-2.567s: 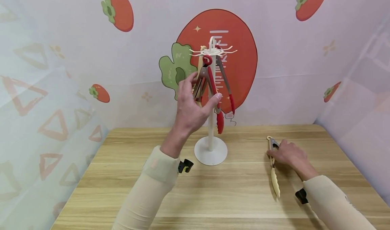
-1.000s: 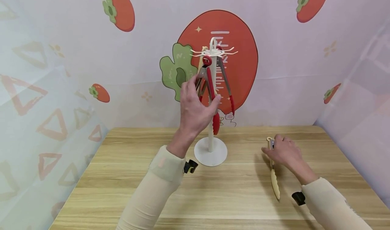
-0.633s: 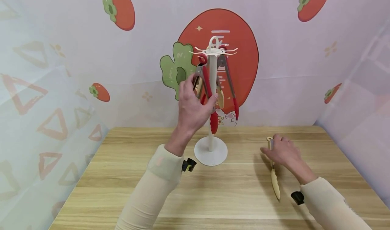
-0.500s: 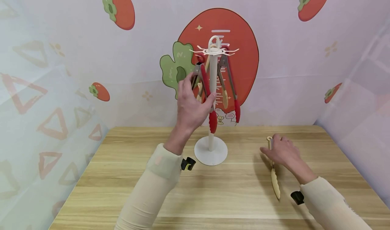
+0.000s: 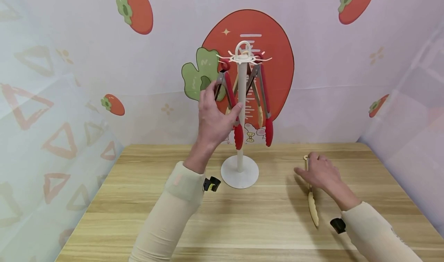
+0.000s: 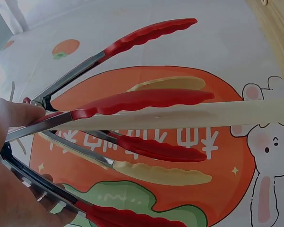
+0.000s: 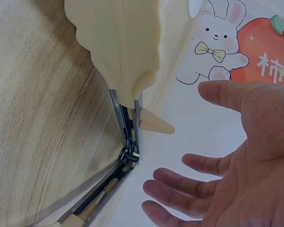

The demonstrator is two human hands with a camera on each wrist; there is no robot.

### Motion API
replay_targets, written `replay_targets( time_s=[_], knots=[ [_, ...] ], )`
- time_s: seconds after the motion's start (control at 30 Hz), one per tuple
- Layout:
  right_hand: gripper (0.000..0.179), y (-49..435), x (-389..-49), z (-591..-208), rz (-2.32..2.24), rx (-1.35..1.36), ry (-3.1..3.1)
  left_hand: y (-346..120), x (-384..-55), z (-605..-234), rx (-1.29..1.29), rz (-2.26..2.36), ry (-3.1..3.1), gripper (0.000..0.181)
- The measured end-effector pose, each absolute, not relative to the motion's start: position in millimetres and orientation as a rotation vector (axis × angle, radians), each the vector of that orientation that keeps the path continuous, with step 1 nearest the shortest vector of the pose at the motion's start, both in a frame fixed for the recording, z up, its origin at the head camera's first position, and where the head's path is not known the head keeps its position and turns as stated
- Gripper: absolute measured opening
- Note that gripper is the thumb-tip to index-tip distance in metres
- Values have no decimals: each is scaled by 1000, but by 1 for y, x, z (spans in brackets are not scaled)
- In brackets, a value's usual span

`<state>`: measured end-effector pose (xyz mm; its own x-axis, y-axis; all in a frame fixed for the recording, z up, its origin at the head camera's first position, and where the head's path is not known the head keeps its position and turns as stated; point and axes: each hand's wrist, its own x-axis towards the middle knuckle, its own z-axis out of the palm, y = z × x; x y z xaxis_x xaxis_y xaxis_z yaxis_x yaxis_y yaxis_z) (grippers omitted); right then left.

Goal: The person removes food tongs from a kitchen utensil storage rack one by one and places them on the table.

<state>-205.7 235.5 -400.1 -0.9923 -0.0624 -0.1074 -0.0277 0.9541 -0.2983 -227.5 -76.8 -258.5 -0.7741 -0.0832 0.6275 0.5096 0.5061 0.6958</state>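
My left hand [image 5: 216,119] grips red-tipped tongs [image 5: 238,136] that hang from a white rotating rack [image 5: 241,86]. In the left wrist view the thumb lies on one arm of these tongs and the fingers curl round the other. A second pair of red tongs [image 5: 269,133] and cream tongs [image 5: 260,117] hang further round the rack. My right hand [image 5: 320,173] hovers with spread fingers over cream tongs [image 5: 313,210] lying on the table. The right wrist view shows that hand [image 7: 255,165] apart from the splayed cream tongs [image 7: 116,42].
The rack's round white base [image 5: 239,179] stands on the wooden table [image 5: 270,215], near its back edge. A printed cloth backdrop [image 5: 329,69] rises behind and at both sides. White hooks [image 5: 227,57] stick out around the rack's top.
The hanging tongs have swung round with the rack: the gripped red pair moved left with my left hand, the other red pair came forward right. My right hand let go of the cream tongs.
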Motion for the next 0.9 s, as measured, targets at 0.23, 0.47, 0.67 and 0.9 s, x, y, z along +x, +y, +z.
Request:
replay_targets(
  time_s=[0.23,0.47,0.67,0.9],
  knots=[
    [83,235,-203,-399,-473,-78,2992,-78,-227,-257,-339,-1277,-2151,77],
    [84,233,-203,-398,-477,-85,3002,-81,-224,-256,-350,-1292,-2132,78],
    [80,230,-203,-396,-498,-99,3013,-84,-220,-255,-356,-1302,-2111,78],
    [79,228,-204,-396,-532,-131,3017,-89,-216,-253,-361,-1305,-2082,75]
  ],
)
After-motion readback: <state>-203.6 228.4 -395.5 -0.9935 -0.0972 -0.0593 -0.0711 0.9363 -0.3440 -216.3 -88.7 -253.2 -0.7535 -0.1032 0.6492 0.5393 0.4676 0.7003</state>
